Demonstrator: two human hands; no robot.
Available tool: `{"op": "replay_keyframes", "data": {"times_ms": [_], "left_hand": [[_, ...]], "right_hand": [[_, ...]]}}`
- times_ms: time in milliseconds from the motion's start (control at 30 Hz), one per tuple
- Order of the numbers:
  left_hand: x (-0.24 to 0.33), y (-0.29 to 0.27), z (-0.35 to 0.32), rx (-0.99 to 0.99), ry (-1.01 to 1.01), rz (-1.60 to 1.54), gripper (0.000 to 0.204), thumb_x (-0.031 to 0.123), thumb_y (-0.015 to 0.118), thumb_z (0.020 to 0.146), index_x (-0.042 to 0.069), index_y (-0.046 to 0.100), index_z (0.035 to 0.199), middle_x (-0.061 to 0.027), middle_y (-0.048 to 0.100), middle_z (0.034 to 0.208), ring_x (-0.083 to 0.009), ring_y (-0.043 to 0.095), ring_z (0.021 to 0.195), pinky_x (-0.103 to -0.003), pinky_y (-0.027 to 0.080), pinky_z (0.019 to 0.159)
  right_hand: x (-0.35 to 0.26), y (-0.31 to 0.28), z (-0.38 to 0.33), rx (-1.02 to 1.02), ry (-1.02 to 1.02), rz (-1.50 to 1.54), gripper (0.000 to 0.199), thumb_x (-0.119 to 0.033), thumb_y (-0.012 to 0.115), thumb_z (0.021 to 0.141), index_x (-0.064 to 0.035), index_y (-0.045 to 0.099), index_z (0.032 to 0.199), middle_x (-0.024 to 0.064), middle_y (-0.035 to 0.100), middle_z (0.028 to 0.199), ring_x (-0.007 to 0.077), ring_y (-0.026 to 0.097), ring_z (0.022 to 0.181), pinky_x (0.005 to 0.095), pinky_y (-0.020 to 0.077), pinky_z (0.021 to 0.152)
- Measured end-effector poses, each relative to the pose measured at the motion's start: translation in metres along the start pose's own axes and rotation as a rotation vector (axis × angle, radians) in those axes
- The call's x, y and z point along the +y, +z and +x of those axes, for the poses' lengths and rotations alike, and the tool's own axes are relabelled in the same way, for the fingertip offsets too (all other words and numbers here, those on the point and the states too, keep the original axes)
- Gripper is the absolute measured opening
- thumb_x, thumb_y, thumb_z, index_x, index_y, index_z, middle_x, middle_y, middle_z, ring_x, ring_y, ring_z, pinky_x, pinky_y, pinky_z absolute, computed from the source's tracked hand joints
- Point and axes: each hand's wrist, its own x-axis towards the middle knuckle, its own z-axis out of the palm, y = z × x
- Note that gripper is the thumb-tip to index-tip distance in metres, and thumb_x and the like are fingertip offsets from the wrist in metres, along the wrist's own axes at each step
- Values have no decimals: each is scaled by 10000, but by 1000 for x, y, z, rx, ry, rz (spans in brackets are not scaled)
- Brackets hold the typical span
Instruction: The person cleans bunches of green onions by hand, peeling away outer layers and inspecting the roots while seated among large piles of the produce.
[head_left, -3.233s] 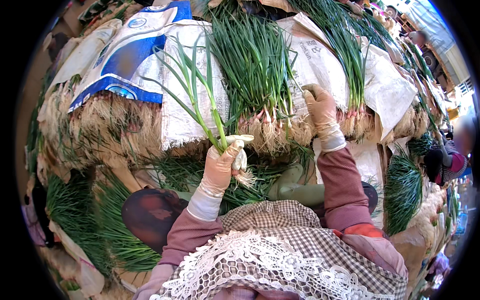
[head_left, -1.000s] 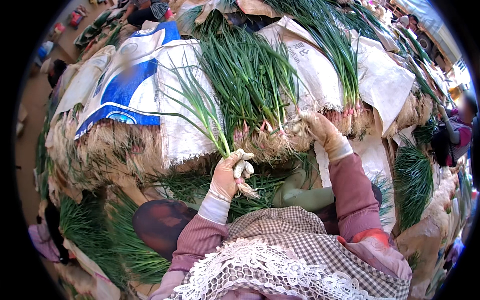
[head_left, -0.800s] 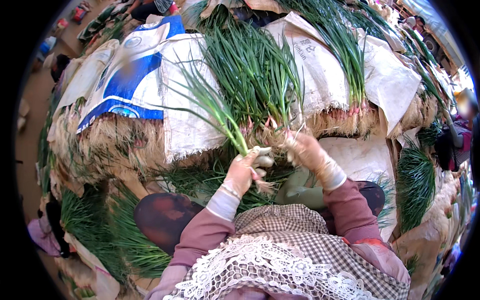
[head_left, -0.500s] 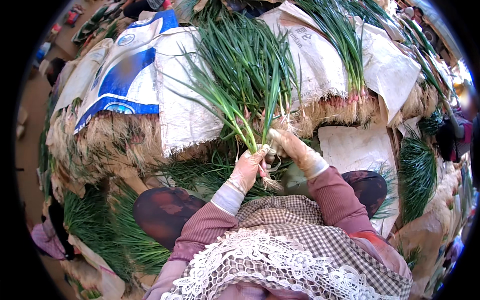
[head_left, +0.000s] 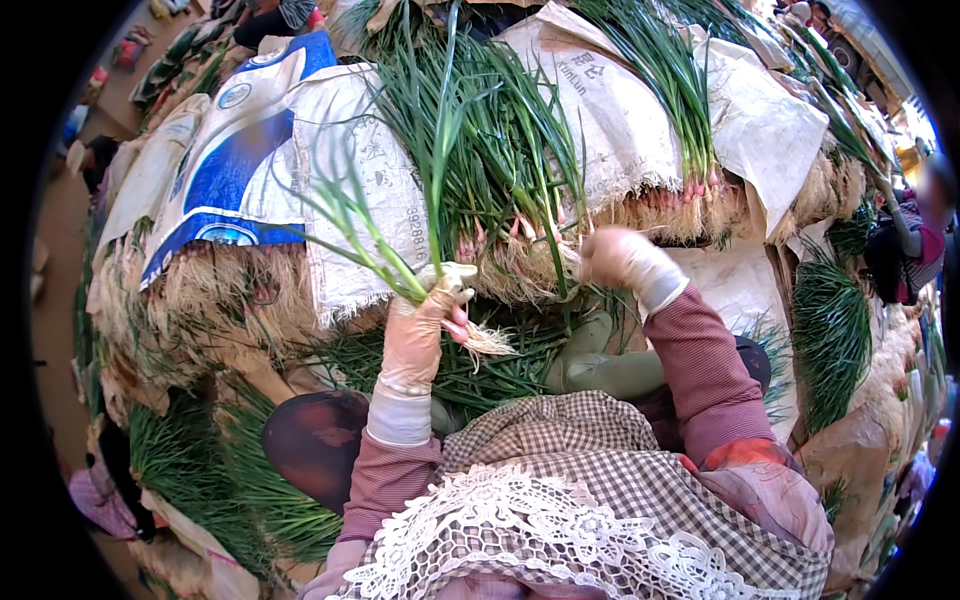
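My left hand [head_left: 418,330], in a thin pale glove, is closed round a few spring onions [head_left: 388,262]. Their pink bulbs and pale roots stick out on the right of the fist, and their green leaves spread up and to the left. My right hand [head_left: 617,258], gloved too, is raised at the root ends of the heaped spring onions [head_left: 500,140]. Its fingers look curled and somewhat blurred; whatever they hold is hidden. A green leaf [head_left: 556,255] hangs down just left of it.
White sacks [head_left: 600,120] and a blue-and-white sack [head_left: 240,140] cover stacked onions with roots [head_left: 250,275] facing me. Cut green leaves [head_left: 480,375] lie between my knees. More green bundles [head_left: 835,340] lie at the right. A person [head_left: 905,240] sits at the far right.
My hands, together before, are now apart. The left has moved left and up with the spring onions; the right has moved slightly right and up.
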Motion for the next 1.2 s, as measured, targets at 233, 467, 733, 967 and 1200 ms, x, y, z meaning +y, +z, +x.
{"op": "replay_keyframes", "data": {"times_ms": [233,467,733,967,1200], "left_hand": [[-8,9,4,-58,-45,-569,240,178,493,819,-24,487,948,-12,431,574,-134,454,575,-233,391,480],[-47,2,12,-124,-337,-472,292,214,470,833,-53,497,949,12,383,484,-144,451,565,-282,416,554],[-63,22,11,-165,-324,-137,340,270,426,856,-23,547,979,6,467,542,-36,388,384,-139,315,323],[-38,15,14,-279,-183,-474,394,271,357,875,-43,394,1110,-202,512,1020,-320,497,972,-421,437,800],[-62,9,13,-448,-208,-516,370,255,403,858,-45,449,1070,-117,556,780,-283,557,808,-421,458,739]], "right_hand": [[-5,3,67,289,-5,173,390,-307,530,764,1,526,1005,158,573,924,230,571,807,330,448,766],[-2,11,11,645,-139,294,218,-250,453,756,-68,569,788,121,590,719,231,574,693,352,435,687],[-34,73,-16,222,-582,316,202,-248,488,754,-79,561,838,112,583,780,264,567,720,344,444,659],[32,97,33,-101,-88,-128,414,-343,634,625,-76,589,939,121,592,901,241,568,847,314,449,719],[-12,54,18,73,-592,1207,350,-385,401,848,-77,562,890,-49,376,499,49,329,438,189,264,394]]}}
